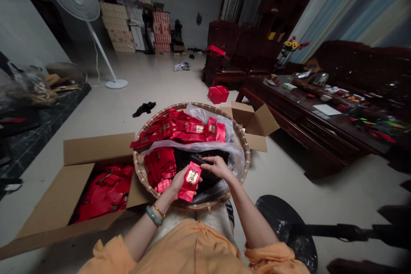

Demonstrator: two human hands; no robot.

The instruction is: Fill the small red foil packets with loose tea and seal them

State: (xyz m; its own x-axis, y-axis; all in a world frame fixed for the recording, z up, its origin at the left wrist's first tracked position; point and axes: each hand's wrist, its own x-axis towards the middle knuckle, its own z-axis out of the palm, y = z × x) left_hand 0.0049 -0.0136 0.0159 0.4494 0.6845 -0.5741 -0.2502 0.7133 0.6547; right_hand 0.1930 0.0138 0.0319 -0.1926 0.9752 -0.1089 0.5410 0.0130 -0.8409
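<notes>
My left hand (180, 183) grips a red foil packet (192, 178) with a cream label, its top tilted away from me. A slim black scoop-like tool (198, 160) is pinched in my right hand (218, 167), its far end at the packet's top edge. Both hands are over a round woven basket (247, 154) on my lap. Dark loose leaves (209, 183), which look like tea, lie in it on clear plastic sheeting (238, 150). Flat red packets (159, 163) are stacked at the basket's left; fuller-looking red packets (195, 128) lie across its far side.
An open cardboard box (77, 152) of red packets stands at left, another open box (257, 122) beyond the basket at right. Farther off are a white standing fan (105, 51), a red box (218, 94) and a long dark wooden table (289, 111). A black round stool (279, 214) is at lower right.
</notes>
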